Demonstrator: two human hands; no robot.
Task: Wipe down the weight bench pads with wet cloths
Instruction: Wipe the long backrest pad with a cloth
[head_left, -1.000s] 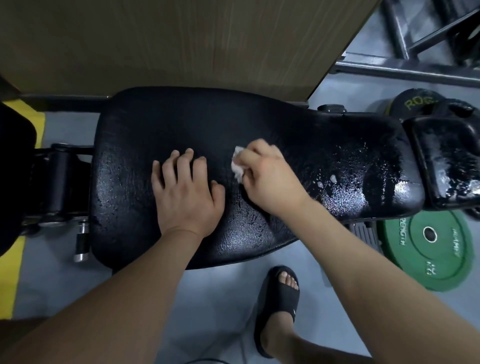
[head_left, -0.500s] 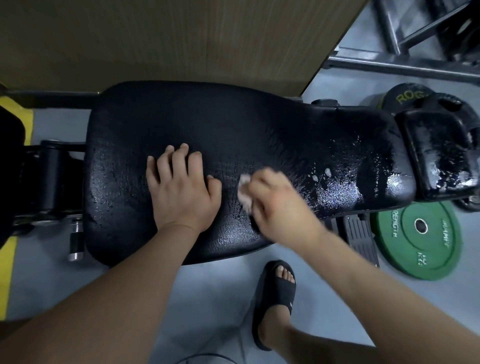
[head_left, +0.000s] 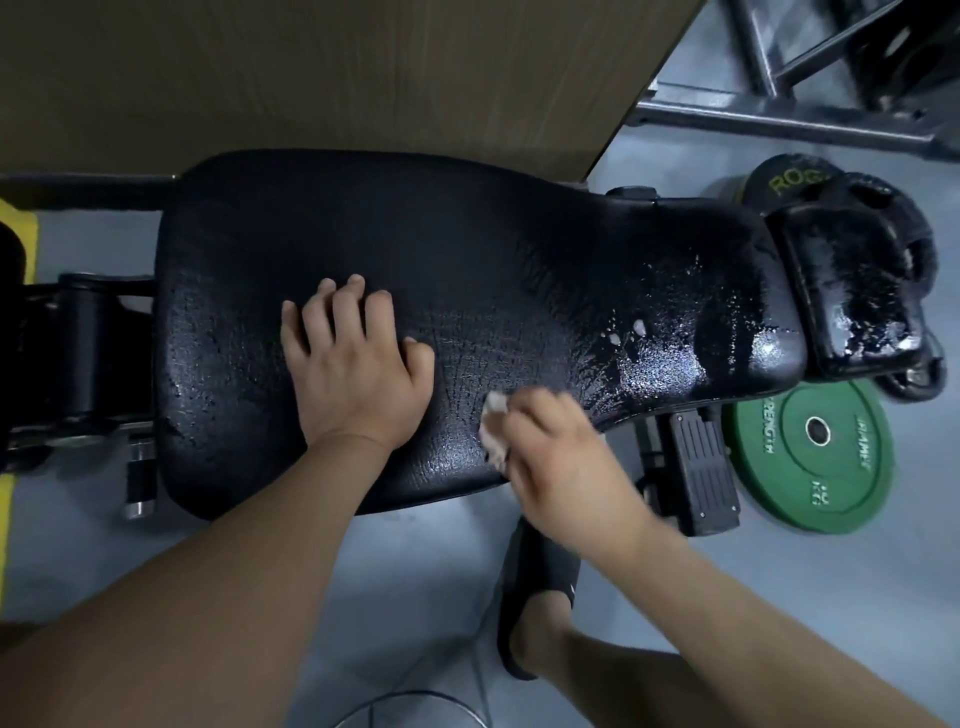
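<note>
The left hand (head_left: 358, 374) lies flat, fingers relaxed, on the black padded surface (head_left: 467, 249). Just to its right, the right hand (head_left: 566, 462) clutches a white cloth (head_left: 493, 421) against the near edge.

Dimly lit from above in cool tones; glinting with glare on the wet right end of the bench (head_left: 467, 249); blurred by motion at the right hand (head_left: 563, 465); bent by wide-angle distortion along the edges.

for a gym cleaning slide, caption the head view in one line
Right hand holds a white cloth against the wet black bench pad while left hand rests flat on it.
</note>
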